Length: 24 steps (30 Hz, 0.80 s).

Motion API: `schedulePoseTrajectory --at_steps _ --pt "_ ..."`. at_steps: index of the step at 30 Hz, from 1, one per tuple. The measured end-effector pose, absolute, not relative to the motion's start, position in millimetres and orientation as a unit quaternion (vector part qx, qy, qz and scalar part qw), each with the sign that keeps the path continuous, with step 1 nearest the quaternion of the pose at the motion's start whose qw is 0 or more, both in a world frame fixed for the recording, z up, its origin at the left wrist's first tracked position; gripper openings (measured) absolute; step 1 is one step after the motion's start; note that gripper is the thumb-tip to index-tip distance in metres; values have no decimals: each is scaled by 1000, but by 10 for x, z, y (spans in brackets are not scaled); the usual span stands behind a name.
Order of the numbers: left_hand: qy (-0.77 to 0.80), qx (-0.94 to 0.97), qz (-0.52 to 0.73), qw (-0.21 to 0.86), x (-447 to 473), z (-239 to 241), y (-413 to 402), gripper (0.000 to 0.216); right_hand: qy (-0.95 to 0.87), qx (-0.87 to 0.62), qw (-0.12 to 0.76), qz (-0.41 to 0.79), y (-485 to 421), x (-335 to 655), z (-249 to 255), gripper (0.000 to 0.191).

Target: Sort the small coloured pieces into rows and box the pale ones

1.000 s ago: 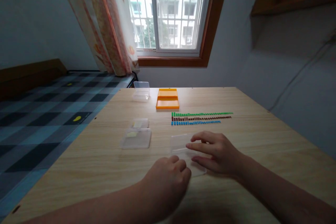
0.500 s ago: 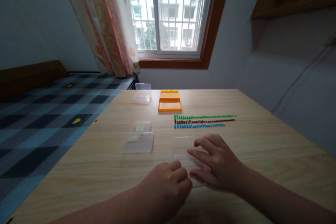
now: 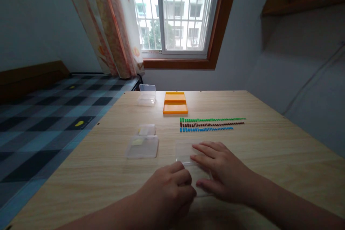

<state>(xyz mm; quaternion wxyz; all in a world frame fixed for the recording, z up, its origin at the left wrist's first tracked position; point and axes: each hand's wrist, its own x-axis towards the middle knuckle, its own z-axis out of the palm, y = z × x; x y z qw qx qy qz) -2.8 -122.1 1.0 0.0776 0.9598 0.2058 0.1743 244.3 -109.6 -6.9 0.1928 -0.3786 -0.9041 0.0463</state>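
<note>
A clear plastic box [image 3: 183, 152] lies on the wooden table [image 3: 269, 151] in front of me. My right hand [image 3: 223, 172] rests flat on top of it with the fingers stretched out. My left hand [image 3: 168, 190] is curled at the box's near left edge, fingers bent against it. Just beyond the box run three rows of small pieces: green [image 3: 212, 119], brown [image 3: 211, 124] and blue [image 3: 206, 129].
Another clear box [image 3: 142, 146] holding something yellow lies to the left, its lid [image 3: 147, 129] behind it. An orange open case [image 3: 175, 103] and a clear open box [image 3: 147, 96] sit farther back. A bed with a checked cover [image 3: 40, 122] adjoins the table's left side.
My right hand's fingers have flattened down onto the clear box. The left hand has stayed curled at the box's near edge. The view shifted slightly.
</note>
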Motion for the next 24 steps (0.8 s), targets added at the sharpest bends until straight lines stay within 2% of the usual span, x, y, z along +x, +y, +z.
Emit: schedulePoseTrajectory --at_steps 9,18,21,24 --pt "221 944 216 118 -19 24 -1167 10 -901 -382 181 100 -1046 2472 -51 52" --pt "228 939 217 139 -20 83 -1197 7 -888 -384 215 136 -1064 2433 -79 47" --pt "243 931 233 142 -58 271 -1092 23 -897 -373 197 128 -1088 2412 -37 41" --pt "349 913 190 89 -108 457 -782 23 -911 -361 172 96 -1095 2408 -18 37"
